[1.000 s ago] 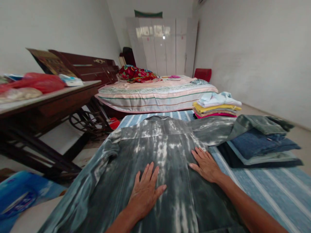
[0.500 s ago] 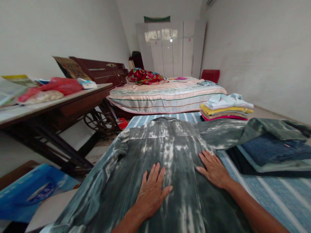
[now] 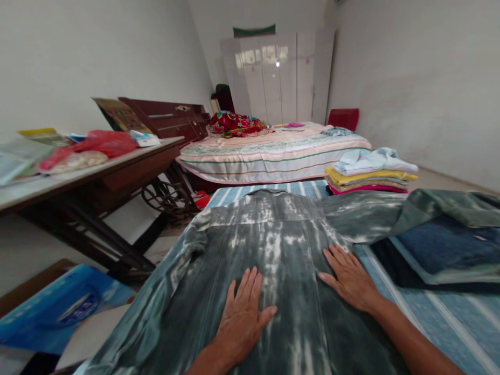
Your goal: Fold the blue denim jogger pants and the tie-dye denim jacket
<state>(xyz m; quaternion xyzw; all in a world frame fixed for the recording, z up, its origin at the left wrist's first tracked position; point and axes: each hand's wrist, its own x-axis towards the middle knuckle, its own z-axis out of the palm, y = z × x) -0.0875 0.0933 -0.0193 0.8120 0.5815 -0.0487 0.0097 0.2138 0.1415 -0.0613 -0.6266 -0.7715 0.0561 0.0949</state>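
Observation:
A dark grey-green denim jacket (image 3: 273,245) with white bleached streaks lies spread out, back side up, collar at the far end. My left hand (image 3: 242,315) rests flat on its middle, thumb stretched out to the right. Palm down, my right hand (image 3: 349,276) lies on the jacket's right side, below the shoulder, fingers apart. The right sleeve reaches out across a pile of folded jeans (image 3: 449,245). On the left, the other sleeve lies bunched along the jacket's side. Beneath everything is a blue striped cloth (image 3: 441,317).
Beyond the jacket stands a stack of folded clothes (image 3: 371,177). A bed (image 3: 269,156) with a red floral blanket (image 3: 236,125) is farther back. To the left are a sewing machine table (image 3: 128,159) holding a red plastic bag (image 3: 111,143), and a blue package (image 3: 64,310) lower down.
The whole view has shifted slightly. My left hand's fingers are a little closer together. Both hands stay flat on the jacket, which keeps its shape.

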